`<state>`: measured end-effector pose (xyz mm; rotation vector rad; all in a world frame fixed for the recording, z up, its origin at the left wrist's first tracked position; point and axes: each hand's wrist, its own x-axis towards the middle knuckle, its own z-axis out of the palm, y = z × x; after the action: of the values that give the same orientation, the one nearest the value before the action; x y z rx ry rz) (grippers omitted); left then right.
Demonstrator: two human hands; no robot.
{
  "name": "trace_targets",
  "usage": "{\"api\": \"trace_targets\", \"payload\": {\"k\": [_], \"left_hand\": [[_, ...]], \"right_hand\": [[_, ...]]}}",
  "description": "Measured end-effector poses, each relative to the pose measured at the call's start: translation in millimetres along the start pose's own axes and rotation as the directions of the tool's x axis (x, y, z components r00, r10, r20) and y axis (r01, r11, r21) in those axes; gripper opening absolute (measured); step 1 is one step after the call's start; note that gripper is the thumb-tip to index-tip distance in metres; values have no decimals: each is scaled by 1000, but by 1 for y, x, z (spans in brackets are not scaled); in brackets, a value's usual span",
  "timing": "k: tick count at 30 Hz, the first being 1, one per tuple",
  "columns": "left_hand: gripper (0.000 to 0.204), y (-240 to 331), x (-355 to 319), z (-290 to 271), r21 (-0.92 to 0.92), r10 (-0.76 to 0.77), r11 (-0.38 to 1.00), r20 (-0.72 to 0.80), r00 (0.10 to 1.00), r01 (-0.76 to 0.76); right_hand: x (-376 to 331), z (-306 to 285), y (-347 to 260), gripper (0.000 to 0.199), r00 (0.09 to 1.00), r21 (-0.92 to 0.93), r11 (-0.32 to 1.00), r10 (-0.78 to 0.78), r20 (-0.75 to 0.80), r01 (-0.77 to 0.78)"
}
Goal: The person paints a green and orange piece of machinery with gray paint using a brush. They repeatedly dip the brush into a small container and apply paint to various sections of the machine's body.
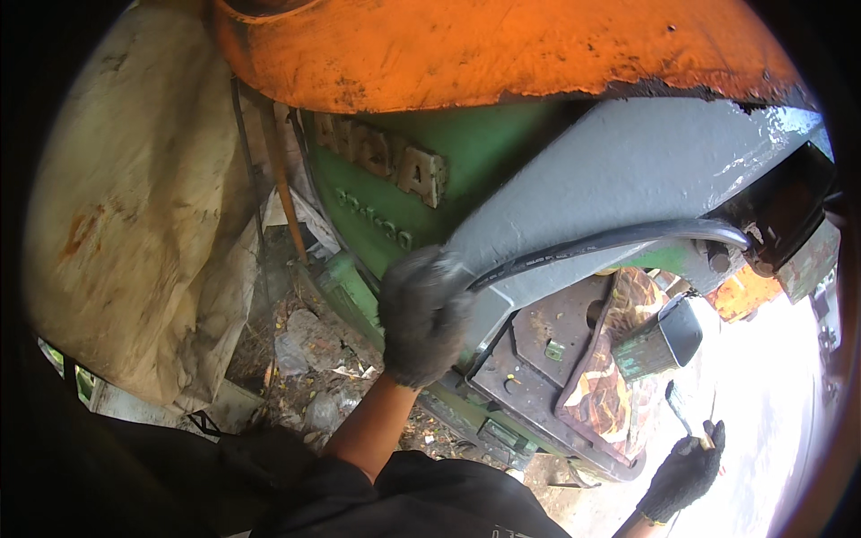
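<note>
Tarp [134, 206]: pale, stained sheet, left third of frame; rubble w/ stones at lower centre-left.
Left hand [421, 316]: centre frame, dark glove, fingers curled shut on near end of hose.
Hose [610, 244]: black, arcs from centre to upper right across grey panel [628, 161] of green machine body [466, 152]; orange rusted cover [502, 45] along top.
Camo cloth [610, 377]: draped on steel plate, centre-right.
Right hand [686, 471]: lower right, gloved, closed on thin dark tool w/ pale handle [689, 429]; tool tip not resolved.
Technique (judged): hose best gripped close to its end, wrist kept straight, kinks avoided.
</note>
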<state>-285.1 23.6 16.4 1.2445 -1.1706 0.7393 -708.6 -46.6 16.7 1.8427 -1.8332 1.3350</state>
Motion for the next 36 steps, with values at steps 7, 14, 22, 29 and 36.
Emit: {"api": "trace_targets", "payload": {"k": [7, 14, 22, 29, 36], "left_hand": [[15, -18, -98, -32, -29, -552, 829, 110, 827, 558], [22, -64, -254, -99, 539, -778, 618, 524, 345, 572], [33, -147, -371, -185, 829, -829, 560, 560, 7, 4], [30, -176, -426, -238, 611, -600, 784, 702, -385, -107], [57, -135, -404, -145, 736, -736, 439, 624, -264, 515]], "right_hand": [[-5, 7, -13, 25, 998, 19, 997, 68, 9, -69], [-5, 12, -33, 24, 997, 104, 992, 75, -29, -72], [-22, 7, -52, 21, 998, -20, 1000, -14, -61, 13], [-30, 11, -45, 17, 999, 197, 980, 12, -48, -2], [6, 11, -15, 29, 1000, 152, 988, -10, -18, 12]]}}
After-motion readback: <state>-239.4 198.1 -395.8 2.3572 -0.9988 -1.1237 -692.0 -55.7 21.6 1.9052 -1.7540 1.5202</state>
